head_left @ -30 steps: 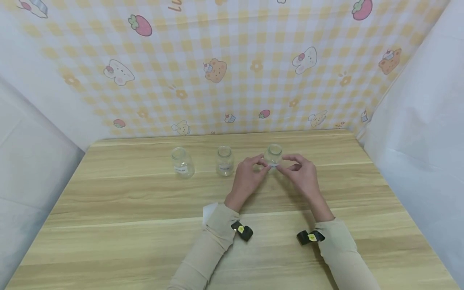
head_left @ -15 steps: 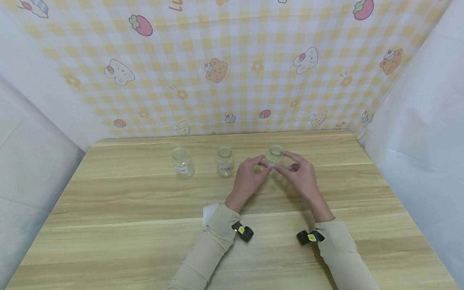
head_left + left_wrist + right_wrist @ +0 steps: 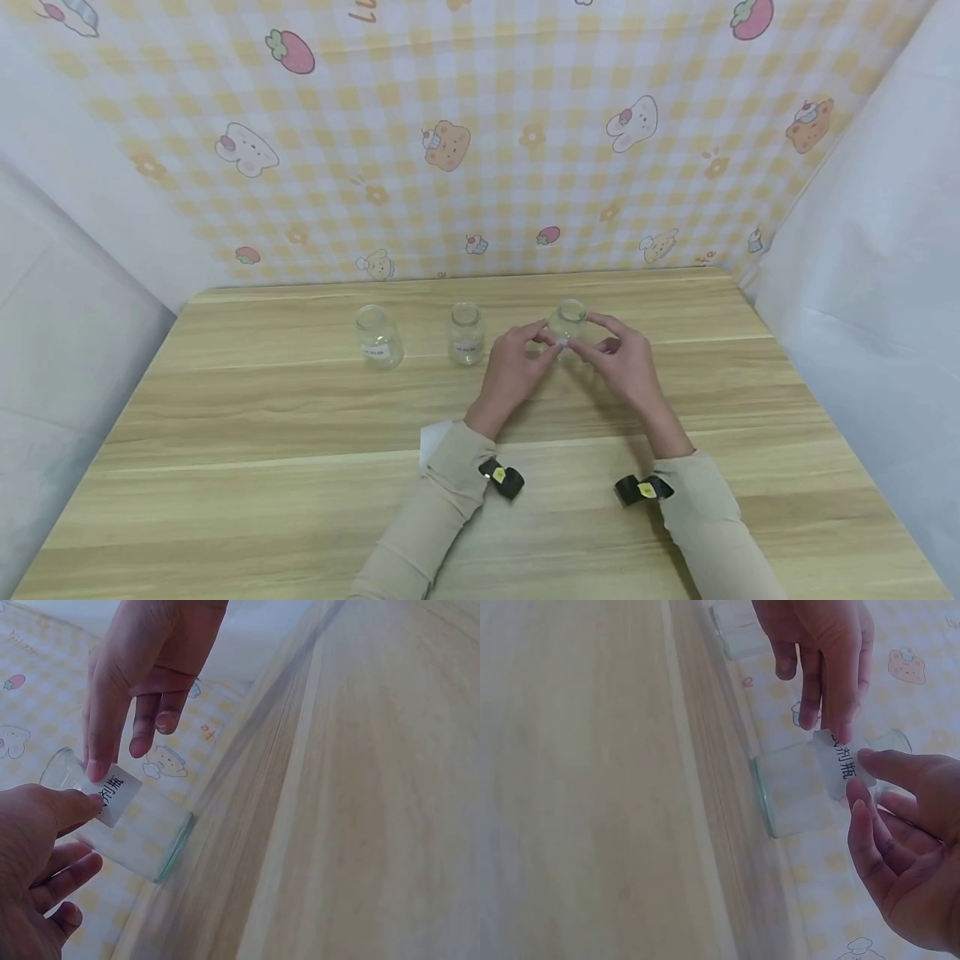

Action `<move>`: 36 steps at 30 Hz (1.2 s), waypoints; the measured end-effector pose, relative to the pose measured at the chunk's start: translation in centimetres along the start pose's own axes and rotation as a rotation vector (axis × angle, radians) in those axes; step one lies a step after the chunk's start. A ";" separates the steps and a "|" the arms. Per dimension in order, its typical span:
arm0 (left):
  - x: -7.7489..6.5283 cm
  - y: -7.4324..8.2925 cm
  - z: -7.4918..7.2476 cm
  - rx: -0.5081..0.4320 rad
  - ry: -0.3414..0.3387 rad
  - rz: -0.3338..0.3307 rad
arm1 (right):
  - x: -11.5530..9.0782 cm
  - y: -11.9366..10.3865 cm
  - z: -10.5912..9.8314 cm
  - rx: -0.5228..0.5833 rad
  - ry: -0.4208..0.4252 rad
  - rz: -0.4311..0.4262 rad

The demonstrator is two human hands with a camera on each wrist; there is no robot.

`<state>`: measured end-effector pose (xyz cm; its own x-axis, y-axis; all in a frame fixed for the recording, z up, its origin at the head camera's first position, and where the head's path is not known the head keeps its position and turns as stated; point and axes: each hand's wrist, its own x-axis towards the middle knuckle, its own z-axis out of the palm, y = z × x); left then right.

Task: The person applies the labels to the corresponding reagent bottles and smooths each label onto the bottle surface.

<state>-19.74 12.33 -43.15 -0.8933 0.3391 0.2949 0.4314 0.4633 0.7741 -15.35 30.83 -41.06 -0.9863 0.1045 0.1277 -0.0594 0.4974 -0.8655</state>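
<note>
A clear glass jar [image 3: 567, 320] stands upright between both hands at the right back of the table, its rim uncovered. On its front is a white label [image 3: 121, 793] with black characters, partly hidden by the thumbs. The left hand [image 3: 516, 367] holds the jar's left side, thumb on the label. The right hand [image 3: 627, 363] holds the other side, index finger stretched behind the jar and thumb against the label. In the right wrist view the label [image 3: 843, 763] lies against the glass between the thumbs. Whether the jar's base bears on the table is hard to tell.
Two more labelled glass jars, a middle one [image 3: 467, 335] and a left one [image 3: 379, 337], stand to the left of the hands. A piece of white paper [image 3: 432, 438] lies partly under the left sleeve. A patterned cloth [image 3: 487, 192] hangs behind the wooden table [image 3: 262, 500].
The held jar has shifted very slightly right and toward the person. The right thumb moved left across the label, near the left thumb, then drew back a little. The other jars stayed put.
</note>
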 end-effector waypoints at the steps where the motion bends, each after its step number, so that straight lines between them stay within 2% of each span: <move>1: 0.0 0.0 0.0 -0.002 0.001 -0.001 | 0.0 0.0 0.0 0.000 -0.003 -0.001; 16: 0.0 -0.1 -0.1 -0.016 0.000 -0.012 | 0.1 0.2 -0.7 0.035 -0.051 -0.023; 36: 0.2 -0.2 -0.1 -0.048 0.014 -0.007 | 0.3 0.4 0.1 0.007 -0.030 -0.014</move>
<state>-19.96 12.22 -43.17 -0.8982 0.3242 0.2968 0.4186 0.4254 0.8024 -15.63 30.98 -41.37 -0.9895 0.0718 0.1256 -0.0742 0.4929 -0.8669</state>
